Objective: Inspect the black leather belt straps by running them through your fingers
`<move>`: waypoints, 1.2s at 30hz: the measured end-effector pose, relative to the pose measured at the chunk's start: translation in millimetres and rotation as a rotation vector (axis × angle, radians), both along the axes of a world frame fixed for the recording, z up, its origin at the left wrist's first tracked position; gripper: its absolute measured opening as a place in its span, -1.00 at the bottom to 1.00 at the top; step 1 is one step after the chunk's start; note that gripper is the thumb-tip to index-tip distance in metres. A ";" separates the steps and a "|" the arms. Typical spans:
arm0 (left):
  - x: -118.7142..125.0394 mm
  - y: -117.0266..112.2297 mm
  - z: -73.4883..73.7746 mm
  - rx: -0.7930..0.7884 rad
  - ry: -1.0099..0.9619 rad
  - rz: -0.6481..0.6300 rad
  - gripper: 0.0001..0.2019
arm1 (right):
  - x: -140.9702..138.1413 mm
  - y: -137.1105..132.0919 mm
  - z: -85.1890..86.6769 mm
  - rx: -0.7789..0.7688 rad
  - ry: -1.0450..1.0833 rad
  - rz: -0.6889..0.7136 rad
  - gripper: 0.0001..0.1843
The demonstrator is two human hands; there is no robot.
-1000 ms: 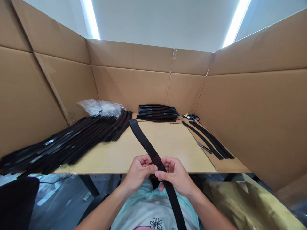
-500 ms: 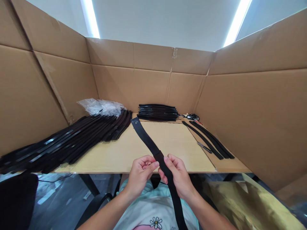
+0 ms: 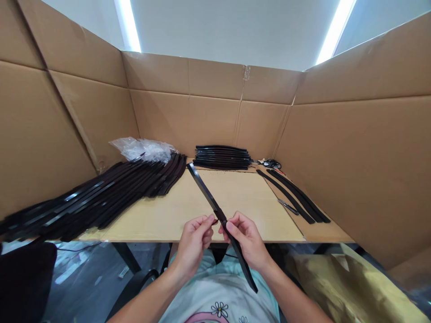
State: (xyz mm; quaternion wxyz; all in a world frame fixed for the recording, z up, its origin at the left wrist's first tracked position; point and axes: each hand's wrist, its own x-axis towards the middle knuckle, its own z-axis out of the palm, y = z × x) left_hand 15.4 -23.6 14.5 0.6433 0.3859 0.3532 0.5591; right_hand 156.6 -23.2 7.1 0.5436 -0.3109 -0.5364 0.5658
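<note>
Fingers point(image 3: 202, 220) seemingly closed on black strap point(image 3: 204, 194)

Tan tabletop point(image 3: 151, 220) | black strap piles point(image 3: 101, 202) | plastic bag point(image 3: 143, 150) | metal tool point(image 3: 288, 207)

There is one camera, and it sits on the person's head. It looks forward and down. The left hand point(image 3: 193, 244) and right hand point(image 3: 247, 240) are very near it, low in the view, with the shirt point(image 3: 218, 305) just below them. The table point(image 3: 161, 220) is a bit farther off, in the middle. The cardboard walls point(image 3: 208, 125) stand behind that, and the ceiling lights point(image 3: 128, 27) show at the top.
</note>
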 end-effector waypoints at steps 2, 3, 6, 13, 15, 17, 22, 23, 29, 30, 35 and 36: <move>0.1 -0.7 0.0 -0.027 -0.037 -0.006 -0.63 | 0.6 1.2 -0.1 0.022 -0.036 -0.043 -0.66; 0.3 -1.1 -0.1 -0.030 -0.051 -0.011 -0.63 | 0.7 1.5 0.0 0.032 -0.044 -0.059 -0.67; 1.5 -2.8 -0.1 -0.024 -0.072 -0.027 -0.63 | 0.3 2.0 0.1 0.061 -0.056 -0.073 -0.68; 5.4 -6.7 -2.1 0.037 -0.015 -0.023 -0.61 | -2.1 2.8 -3.9 0.070 -0.058 -0.068 -0.64; 5.5 -6.5 -4.5 0.040 0.015 -0.036 -0.63 | -2.6 2.5 -4.5 0.050 -0.053 -0.032 -0.63; 4.5 -5.5 -6.9 0.037 0.025 -0.069 -0.65 | -2.6 2.2 -3.9 0.014 -0.033 -0.014 -0.64; -0.5 -2.1 -7.9 0.028 0.031 -0.144 -0.66 | 1.5 0.0 1.2 -0.014 -0.074 0.091 -0.66; -1.6 -1.7 -6.9 0.031 0.034 -0.153 -0.66 | 2.5 -0.8 2.0 -0.006 -0.076 0.122 -0.67; -3.3 -2.7 1.7 0.072 0.031 -0.250 -0.70 | 1.9 -5.8 0.2 -0.059 -0.016 0.195 -0.62; -2.8 -3.0 2.4 0.074 0.026 -0.259 -0.70 | 0.7 -6.2 -0.7 -0.079 -0.010 0.179 -0.60; -1.1 -1.5 -1.4 0.044 0.011 -0.168 -0.65 | -4.4 -7.4 -2.7 -0.073 -0.024 0.095 -0.58; -1.2 -0.8 -2.5 0.036 0.004 -0.148 -0.64 | -4.8 -7.4 -2.5 -0.061 -0.025 0.085 -0.58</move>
